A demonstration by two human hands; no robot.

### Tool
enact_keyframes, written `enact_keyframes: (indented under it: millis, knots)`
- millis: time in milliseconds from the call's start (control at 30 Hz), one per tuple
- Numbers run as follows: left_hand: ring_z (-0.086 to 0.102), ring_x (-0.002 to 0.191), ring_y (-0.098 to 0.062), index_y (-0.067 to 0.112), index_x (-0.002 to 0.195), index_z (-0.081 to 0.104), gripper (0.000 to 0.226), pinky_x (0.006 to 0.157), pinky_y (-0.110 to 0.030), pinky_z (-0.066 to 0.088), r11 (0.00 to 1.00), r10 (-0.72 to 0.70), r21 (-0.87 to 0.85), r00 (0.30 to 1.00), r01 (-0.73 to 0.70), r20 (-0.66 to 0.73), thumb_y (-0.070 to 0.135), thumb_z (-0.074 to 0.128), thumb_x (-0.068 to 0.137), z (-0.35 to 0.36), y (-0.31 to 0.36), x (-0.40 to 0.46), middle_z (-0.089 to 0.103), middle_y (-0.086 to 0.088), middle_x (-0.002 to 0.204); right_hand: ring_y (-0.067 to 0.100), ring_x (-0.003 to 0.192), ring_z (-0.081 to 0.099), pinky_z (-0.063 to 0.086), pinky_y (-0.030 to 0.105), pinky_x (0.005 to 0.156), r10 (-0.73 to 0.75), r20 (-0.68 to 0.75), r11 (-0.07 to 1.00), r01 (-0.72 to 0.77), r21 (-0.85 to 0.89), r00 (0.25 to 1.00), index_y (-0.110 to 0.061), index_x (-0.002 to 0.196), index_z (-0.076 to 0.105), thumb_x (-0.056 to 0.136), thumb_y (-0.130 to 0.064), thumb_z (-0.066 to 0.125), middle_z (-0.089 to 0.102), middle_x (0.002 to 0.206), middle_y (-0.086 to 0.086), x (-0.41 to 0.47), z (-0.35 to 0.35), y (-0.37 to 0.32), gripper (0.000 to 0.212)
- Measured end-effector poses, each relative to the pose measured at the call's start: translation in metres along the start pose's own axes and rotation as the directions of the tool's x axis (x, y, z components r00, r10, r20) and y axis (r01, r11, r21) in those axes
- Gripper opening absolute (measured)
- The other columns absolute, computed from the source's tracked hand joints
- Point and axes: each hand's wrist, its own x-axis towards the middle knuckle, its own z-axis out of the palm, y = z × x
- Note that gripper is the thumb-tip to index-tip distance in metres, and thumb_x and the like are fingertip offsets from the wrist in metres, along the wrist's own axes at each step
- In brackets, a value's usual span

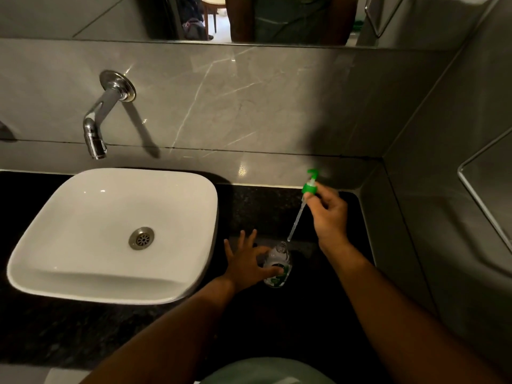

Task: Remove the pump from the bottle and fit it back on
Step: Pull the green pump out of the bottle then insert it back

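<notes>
Bottle (277,266) stood upright on dark counter (318,314), right of sink (110,234). Left hand (246,263) steadied it, grip loose, fingers splayed. Right hand (328,214) raised above bottle, fingertips pinching green pump (309,187); tube tip just above bottle's mouth.

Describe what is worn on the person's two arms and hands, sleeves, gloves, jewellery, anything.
Nothing is visibly worn. The left hand and right hand are bare, without gloves, and no ring, watch or bracelet shows. Both forearms are uncovered up to the frame's lower edge, so no sleeve is in view. Dim light may hide small items.
</notes>
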Motion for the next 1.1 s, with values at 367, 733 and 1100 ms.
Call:
enact_keyframes:
  millis: [367, 733, 1100]
  knots:
    - [-0.015, 0.144, -0.011, 0.045, 0.123, 0.055, 0.084, 0.088, -0.044, -0.043, 0.997, -0.056, 0.050, 0.998, 0.055, 0.013, 0.094, 0.045, 0.055, 0.000, -0.004, 0.000, 0.004, 0.007, 0.162, 0.018, 0.096, 0.060, 0.049, 0.017, 0.078, -0.002, 0.087, 0.979, 0.020, -0.202, 0.996, -0.010, 0.117, 0.068, 0.079, -0.012, 0.072, 0.060, 0.113, 0.005, -0.032, 0.009, 0.034, 0.038]
    - [-0.011, 0.145, -0.014, 0.048, 0.120, 0.056, 0.068, 0.100, -0.054, -0.030, 0.999, -0.047, -0.011, 0.999, 0.047, -0.022, 0.084, 0.053, 0.062, 0.001, 0.006, -0.003, 0.004, 0.012, 0.161, 0.013, 0.098, 0.060, 0.044, 0.007, 0.074, 0.132, 0.283, 0.942, -0.031, -0.335, 0.950, -0.027, 0.098, 0.064, 0.071, -0.016, 0.080, 0.054, 0.102, -0.008, -0.071, -0.008, 0.070, 0.033]
    - [-0.009, 0.146, -0.013, 0.049, 0.125, 0.052, 0.081, 0.101, -0.058, -0.028, 0.996, -0.082, -0.022, 0.996, 0.082, 0.022, 0.091, 0.048, 0.055, 0.000, 0.009, -0.004, 0.007, 0.012, 0.161, 0.003, 0.120, 0.051, 0.047, 0.002, 0.079, 0.232, 0.421, 0.965, -0.153, -0.214, 0.877, -0.019, 0.144, 0.037, 0.083, -0.007, 0.069, 0.052, 0.128, -0.009, -0.065, -0.015, 0.062, 0.070]
